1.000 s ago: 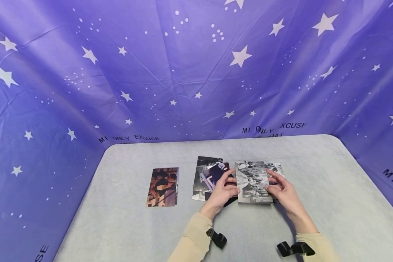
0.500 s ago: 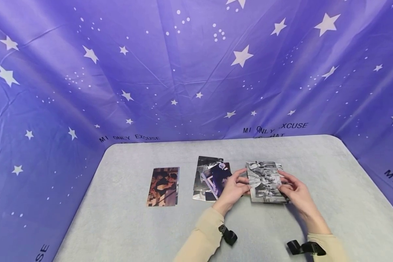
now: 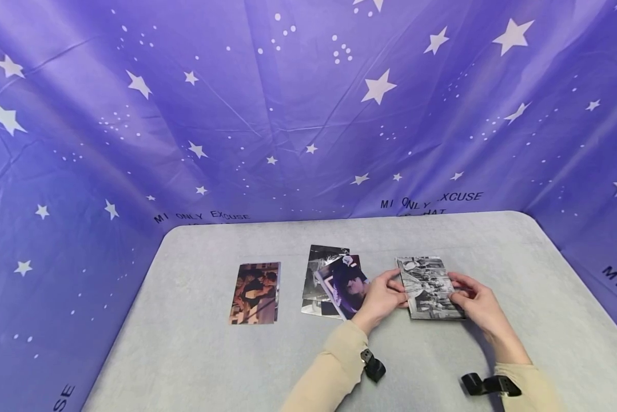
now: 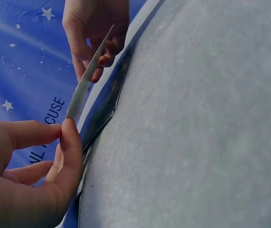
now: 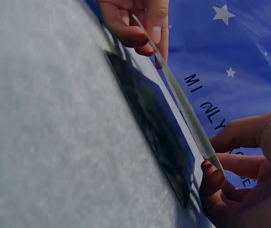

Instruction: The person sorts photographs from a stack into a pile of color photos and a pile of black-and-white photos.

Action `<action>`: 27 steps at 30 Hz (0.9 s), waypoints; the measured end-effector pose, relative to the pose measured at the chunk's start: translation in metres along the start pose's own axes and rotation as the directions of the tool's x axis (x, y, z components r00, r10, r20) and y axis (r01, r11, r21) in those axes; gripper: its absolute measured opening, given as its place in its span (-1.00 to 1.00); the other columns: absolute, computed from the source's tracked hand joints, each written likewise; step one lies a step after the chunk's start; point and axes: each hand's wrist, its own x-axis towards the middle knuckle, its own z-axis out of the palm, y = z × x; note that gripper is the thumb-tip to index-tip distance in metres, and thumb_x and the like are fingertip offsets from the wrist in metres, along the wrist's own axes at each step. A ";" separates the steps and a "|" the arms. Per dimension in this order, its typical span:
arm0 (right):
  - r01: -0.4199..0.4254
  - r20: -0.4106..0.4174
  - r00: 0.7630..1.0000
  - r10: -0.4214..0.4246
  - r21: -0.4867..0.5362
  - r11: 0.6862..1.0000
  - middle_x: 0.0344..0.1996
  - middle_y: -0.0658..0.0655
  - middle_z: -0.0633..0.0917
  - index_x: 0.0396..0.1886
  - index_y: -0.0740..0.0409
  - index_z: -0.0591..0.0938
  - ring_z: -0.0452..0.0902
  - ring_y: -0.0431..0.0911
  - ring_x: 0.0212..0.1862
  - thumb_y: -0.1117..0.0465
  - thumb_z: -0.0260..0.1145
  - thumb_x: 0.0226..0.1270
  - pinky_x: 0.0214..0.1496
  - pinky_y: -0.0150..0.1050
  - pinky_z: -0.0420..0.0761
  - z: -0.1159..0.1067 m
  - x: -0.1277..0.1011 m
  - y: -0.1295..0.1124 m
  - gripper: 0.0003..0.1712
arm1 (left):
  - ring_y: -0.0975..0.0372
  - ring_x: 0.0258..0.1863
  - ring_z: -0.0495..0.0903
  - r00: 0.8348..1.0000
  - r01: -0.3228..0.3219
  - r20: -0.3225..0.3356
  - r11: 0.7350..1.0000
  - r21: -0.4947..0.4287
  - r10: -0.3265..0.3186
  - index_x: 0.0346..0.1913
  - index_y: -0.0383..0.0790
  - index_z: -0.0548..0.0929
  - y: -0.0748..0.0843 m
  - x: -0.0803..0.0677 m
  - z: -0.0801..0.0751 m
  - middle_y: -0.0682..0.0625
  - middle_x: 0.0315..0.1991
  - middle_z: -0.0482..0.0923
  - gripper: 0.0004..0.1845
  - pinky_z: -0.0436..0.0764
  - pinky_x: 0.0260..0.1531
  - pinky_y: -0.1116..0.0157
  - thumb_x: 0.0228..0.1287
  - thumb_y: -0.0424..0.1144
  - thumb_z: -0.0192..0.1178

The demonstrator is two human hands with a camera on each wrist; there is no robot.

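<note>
1. Both hands are holding one black-and-white photo (image 3: pixel 430 287) by its side edges, lifted just off the grey table (image 3: pixel 210 355), right of centre.
2. Left hand (image 3: pixel 382 298) is pinching the left edge, right hand (image 3: pixel 480 303) the right, probably keeping fingers off the print.
3. Wrist views are showing another dark photo (image 5: pixel 156 126) lying flat right under it.
4. The messy photo pile (image 3: pixel 334 280) is sitting to the left, a colour photo (image 3: pixel 255 293) further left. Can't make out what any print is showing.
</note>
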 end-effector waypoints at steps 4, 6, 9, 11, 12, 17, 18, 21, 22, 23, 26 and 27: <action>0.002 0.007 1.000 -0.002 -0.038 0.999 -0.15 0.26 0.59 0.17 0.61 0.41 0.40 -0.39 -0.33 0.49 0.21 0.19 -0.35 -0.51 0.45 0.000 0.001 0.002 -0.48 | 0.30 -0.55 0.51 1.000 0.013 -0.012 0.999 0.039 -0.013 0.27 -0.51 0.39 -0.001 0.001 0.001 -0.04 -0.44 0.45 -0.33 0.68 -0.39 0.28 -0.02 -0.78 0.14; 0.008 0.005 1.000 -0.008 -0.054 0.999 -0.13 0.34 0.58 0.16 0.60 0.43 0.39 -0.40 -0.34 0.49 0.21 0.18 -0.36 -0.51 0.45 0.000 0.001 0.002 -0.48 | 0.30 -0.56 0.51 1.000 0.019 -0.022 0.998 0.067 -0.018 0.27 -0.49 0.40 0.000 0.002 0.002 -0.04 -0.45 0.46 -0.32 0.68 -0.41 0.28 -0.03 -0.77 0.16; 0.021 0.000 1.000 -0.021 -0.074 0.997 -0.13 0.37 0.57 0.14 0.59 0.45 0.38 -0.39 -0.35 0.49 0.21 0.17 -0.38 -0.49 0.43 0.001 0.002 0.002 -0.50 | 0.29 -0.57 0.53 0.999 0.037 -0.031 0.994 0.101 -0.034 0.27 -0.48 0.40 0.002 0.003 0.003 -0.03 -0.46 0.47 -0.32 0.68 -0.44 0.29 -0.02 -0.74 0.18; 0.028 -0.003 1.000 -0.028 -0.090 0.996 -0.14 0.36 0.58 0.13 0.59 0.46 0.36 -0.38 -0.36 0.49 0.21 0.17 -0.41 -0.48 0.41 0.001 0.002 0.002 -0.51 | 0.27 -0.57 0.55 0.998 0.051 -0.028 0.992 0.117 -0.048 0.29 -0.48 0.38 0.003 0.003 0.003 -0.01 -0.48 0.47 -0.32 0.68 -0.45 0.30 0.00 -0.72 0.18; 0.030 -0.004 1.000 -0.030 -0.096 0.995 -0.15 0.35 0.58 0.13 0.59 0.46 0.35 -0.37 -0.37 0.50 0.21 0.17 -0.42 -0.47 0.40 0.001 0.003 0.002 -0.52 | 0.26 -0.57 0.56 0.998 0.055 -0.025 0.990 0.126 -0.052 0.29 -0.49 0.38 0.004 0.003 0.003 -0.01 -0.48 0.48 -0.32 0.68 -0.45 0.30 0.01 -0.71 0.18; 0.029 -0.010 0.999 -0.030 -0.115 0.993 -0.15 0.35 0.59 0.12 0.58 0.47 0.37 -0.37 -0.38 0.49 0.23 0.17 -0.43 -0.47 0.41 -0.001 0.005 0.003 -0.52 | 0.24 -0.59 0.58 0.998 0.062 -0.020 0.986 0.155 -0.059 0.31 -0.48 0.35 0.005 0.004 0.001 -0.05 -0.48 0.51 -0.35 0.67 -0.46 0.33 0.07 -0.67 0.14; 0.027 -0.012 1.000 -0.029 -0.118 0.993 -0.14 0.36 0.59 0.13 0.57 0.48 0.37 -0.38 -0.38 0.49 0.23 0.18 -0.43 -0.48 0.41 -0.001 0.005 0.004 -0.52 | 0.24 -0.59 0.57 0.998 0.061 -0.022 0.986 0.155 -0.059 0.31 -0.49 0.35 0.006 0.003 0.001 -0.06 -0.48 0.52 -0.35 0.67 -0.46 0.32 0.07 -0.67 0.14; 0.024 -0.014 1.000 -0.026 -0.118 0.993 -0.11 0.38 0.59 0.14 0.56 0.47 0.38 -0.38 -0.36 0.47 0.24 0.18 -0.41 -0.49 0.42 -0.002 0.005 0.005 -0.51 | 0.22 -0.56 0.58 0.998 0.060 -0.017 0.986 0.156 -0.058 0.31 -0.49 0.35 0.007 0.002 -0.001 -0.08 -0.46 0.55 -0.36 0.68 -0.42 0.31 0.10 -0.65 0.15; 0.025 -0.017 0.999 -0.027 -0.114 0.993 -0.10 0.38 0.59 0.14 0.56 0.48 0.39 -0.39 -0.35 0.47 0.24 0.18 -0.40 -0.50 0.42 -0.002 0.005 0.005 -0.51 | 0.20 -0.54 0.60 0.998 0.061 -0.020 0.986 0.158 -0.059 0.31 -0.50 0.36 0.008 0.001 -0.001 -0.09 -0.44 0.57 -0.37 0.68 -0.41 0.31 0.10 -0.64 0.16; 0.027 -0.023 0.999 -0.030 -0.112 0.993 -0.11 0.36 0.59 0.14 0.54 0.48 0.39 -0.39 -0.35 0.46 0.25 0.17 -0.39 -0.50 0.42 -0.002 0.005 0.005 -0.51 | 0.18 -0.52 0.62 0.998 0.059 -0.024 0.984 0.171 -0.056 0.30 -0.50 0.37 0.008 0.001 -0.002 -0.09 -0.43 0.59 -0.38 0.68 -0.40 0.31 0.10 -0.64 0.17; 0.036 -0.046 0.998 -0.040 -0.094 0.995 -0.14 0.26 0.62 0.13 0.52 0.49 0.41 -0.42 -0.33 0.44 0.27 0.17 -0.35 -0.53 0.43 -0.003 0.006 0.006 -0.51 | 0.13 -0.46 0.64 0.998 0.053 -0.022 0.983 0.174 -0.050 0.26 -0.52 0.39 0.010 -0.001 -0.007 -0.20 -0.36 0.64 -0.43 0.67 -0.35 0.30 0.12 -0.63 0.13; 0.039 -0.055 0.998 -0.044 -0.087 0.995 -0.16 0.20 0.62 0.12 0.52 0.49 0.41 -0.43 -0.33 0.44 0.28 0.17 -0.34 -0.53 0.43 -0.003 0.006 0.006 -0.51 | 0.13 -0.45 0.65 0.999 0.045 -0.019 0.983 0.177 -0.042 0.25 -0.54 0.40 0.011 -0.001 -0.009 -0.24 -0.33 0.65 -0.44 0.67 -0.33 0.30 0.12 -0.63 0.12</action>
